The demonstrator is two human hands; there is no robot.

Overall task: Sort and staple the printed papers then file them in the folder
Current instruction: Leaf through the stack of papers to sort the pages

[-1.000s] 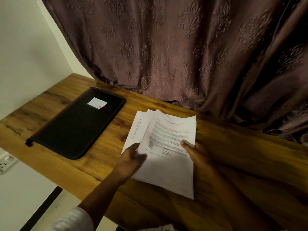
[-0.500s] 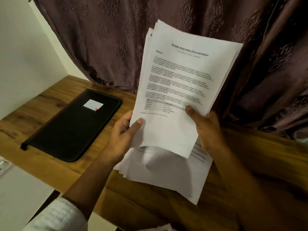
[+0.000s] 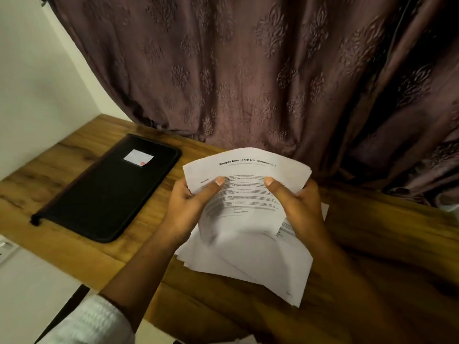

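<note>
Both hands hold a bundle of printed papers (image 3: pixel 246 170) low over the wooden table (image 3: pixel 74 247); its top sheet is headed "Sample Internship Documentation". My left hand (image 3: pixel 191 207) grips the bundle's left side and my right hand (image 3: pixel 295 207) its right side, both thumbs pressed on the front page. The bundle bows and its lower part is blurred. More loose sheets (image 3: pixel 260 266) lie fanned on the table under my hands. A black zipped folder (image 3: pixel 106 192) with a small white label lies shut to the left. No stapler is in view.
A brown patterned curtain (image 3: pixel 248 70) hangs along the back of the table and drapes onto it at the right. A pale wall (image 3: pixel 32 83) stands at the left. The table's front edge runs just below the loose sheets.
The papers went from lying on the table to being lifted upright in both hands. They have now come down low over the table, with my hands higher up the bundle's sides.
</note>
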